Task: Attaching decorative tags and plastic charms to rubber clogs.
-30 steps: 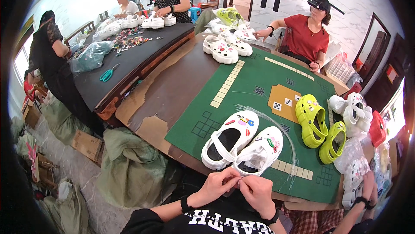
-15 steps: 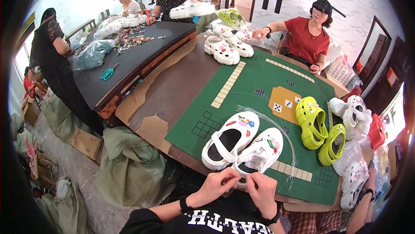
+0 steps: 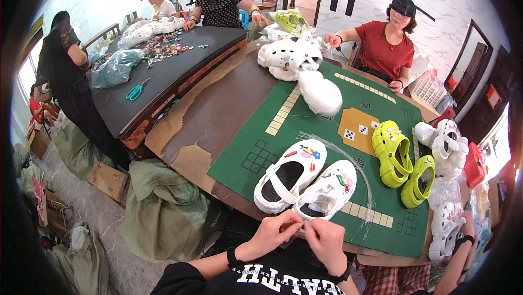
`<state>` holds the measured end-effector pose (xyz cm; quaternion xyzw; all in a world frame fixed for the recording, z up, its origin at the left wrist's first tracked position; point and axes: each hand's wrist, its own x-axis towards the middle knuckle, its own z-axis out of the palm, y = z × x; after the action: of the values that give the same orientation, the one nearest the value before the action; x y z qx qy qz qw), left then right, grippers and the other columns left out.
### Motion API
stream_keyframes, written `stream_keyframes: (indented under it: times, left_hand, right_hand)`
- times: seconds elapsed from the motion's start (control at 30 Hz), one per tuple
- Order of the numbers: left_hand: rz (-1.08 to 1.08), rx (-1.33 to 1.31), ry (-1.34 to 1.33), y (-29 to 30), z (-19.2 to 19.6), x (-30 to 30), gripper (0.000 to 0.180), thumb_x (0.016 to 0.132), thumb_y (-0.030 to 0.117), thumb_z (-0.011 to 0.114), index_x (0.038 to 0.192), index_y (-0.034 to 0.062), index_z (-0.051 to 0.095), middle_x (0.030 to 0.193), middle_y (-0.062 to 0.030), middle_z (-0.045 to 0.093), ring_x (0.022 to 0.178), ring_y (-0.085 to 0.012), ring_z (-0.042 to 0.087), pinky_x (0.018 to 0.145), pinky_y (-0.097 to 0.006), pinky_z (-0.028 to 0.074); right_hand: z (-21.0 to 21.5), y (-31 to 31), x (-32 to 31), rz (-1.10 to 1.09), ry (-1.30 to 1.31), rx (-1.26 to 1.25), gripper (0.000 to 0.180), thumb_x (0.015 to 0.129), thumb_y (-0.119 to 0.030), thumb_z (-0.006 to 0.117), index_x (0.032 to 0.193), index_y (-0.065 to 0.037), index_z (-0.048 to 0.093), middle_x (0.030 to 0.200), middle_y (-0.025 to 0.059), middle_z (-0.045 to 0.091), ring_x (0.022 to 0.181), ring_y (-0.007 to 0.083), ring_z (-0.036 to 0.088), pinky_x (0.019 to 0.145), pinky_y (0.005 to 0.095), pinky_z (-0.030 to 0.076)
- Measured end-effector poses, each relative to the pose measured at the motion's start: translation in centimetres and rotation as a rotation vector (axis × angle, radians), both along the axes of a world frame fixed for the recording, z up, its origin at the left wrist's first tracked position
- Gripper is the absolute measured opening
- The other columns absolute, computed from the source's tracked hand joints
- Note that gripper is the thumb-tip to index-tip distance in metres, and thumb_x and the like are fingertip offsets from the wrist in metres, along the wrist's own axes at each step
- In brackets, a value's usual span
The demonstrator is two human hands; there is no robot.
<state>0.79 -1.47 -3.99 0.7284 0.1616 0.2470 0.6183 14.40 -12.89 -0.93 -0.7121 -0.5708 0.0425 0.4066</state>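
Note:
A pair of white clogs with colourful charms lies at the near edge of the green mat: the left clog and the right clog. Both my hands meet at the heel of the right clog. The fingers of my left hand are pinched together, and those of my right hand are pinched close beside them. Whatever thin thing they hold is too small to make out. Thin clear plastic strands curve over the mat just right of the clogs.
Lime-green clogs stand to the right, beside bagged white clogs. More white clogs lie at the far side of the mat. A person in red sits opposite. Scissors lie on the dark table.
White clogs held up by the person in the dotted top have landed at the far side of the mat, and that person's hand is lowered. My hands keep their pinch, shifting only slightly.

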Motion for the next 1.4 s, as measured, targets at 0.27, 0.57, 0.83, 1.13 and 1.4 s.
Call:
stream_keyframes:
  times: [0.27, 0.57, 0.83, 1.13, 1.4]
  left_hand:
    - [-0.011, -0.013, -0.012, 0.1, -0.1, -0.1, 0.009, 0.096, 0.006, 0.061, 0.102, 0.0001, 0.060, 0.076, -0.0027, 0.065, 0.061, -0.0052, 0.057, 0.056, -0.021, 0.047]
    - [0.014, -0.041, 0.022, -0.2, 0.0, 0.1, 0.008, 0.096, 0.006, 0.061, 0.100, -0.0004, 0.060, 0.076, -0.0032, 0.066, 0.061, -0.0049, 0.057, 0.056, -0.021, 0.047]
    - [0.003, -0.040, 0.012, -0.2, 0.0, 0.0, 0.008, 0.096, 0.005, 0.060, 0.101, -0.0010, 0.060, 0.076, -0.0036, 0.066, 0.061, -0.0055, 0.058, 0.056, -0.021, 0.047]
    - [-0.016, -0.050, 0.026, 0.0, -0.1, -0.1, 0.008, 0.096, 0.005, 0.060, 0.102, 0.0001, 0.060, 0.076, -0.0034, 0.066, 0.062, -0.0055, 0.058, 0.057, -0.021, 0.047]
    - [-0.022, -0.033, 0.026, 0.0, 0.4, -0.1, 0.008, 0.096, 0.007, 0.060, 0.101, 0.0000, 0.060, 0.076, -0.0033, 0.066, 0.063, -0.0057, 0.059, 0.057, -0.021, 0.048]
  right_hand:
    - [0.2, 0.1, -0.2, 0.049, 0.002, 0.057, 0.008, 0.080, -0.008, 0.068, 0.076, -0.003, 0.063, 0.066, 0.0120, 0.061, 0.058, 0.0278, 0.062, 0.053, 0.0351, 0.048]
    - [-0.1, -0.4, 0.2, 0.081, -0.066, 0.024, 0.008, 0.080, -0.008, 0.069, 0.076, -0.004, 0.063, 0.065, 0.0090, 0.061, 0.057, 0.0261, 0.062, 0.053, 0.0351, 0.047]
    - [0.5, -0.8, 0.2, 0.041, 0.018, 0.047, 0.004, 0.080, -0.008, 0.068, 0.079, -0.005, 0.065, 0.068, 0.0106, 0.062, 0.059, 0.0271, 0.063, 0.054, 0.0344, 0.049]
    - [0.2, -0.6, 0.4, -0.057, 0.041, 0.015, 0.008, 0.083, -0.009, 0.066, 0.076, -0.004, 0.063, 0.062, 0.0101, 0.058, 0.053, 0.0264, 0.059, 0.051, 0.0350, 0.045]
    - [0.2, -0.8, 1.0, -0.103, 0.027, -0.075, 0.008, 0.082, -0.009, 0.067, 0.077, -0.004, 0.064, 0.066, 0.0116, 0.061, 0.058, 0.0268, 0.062, 0.054, 0.0349, 0.048]
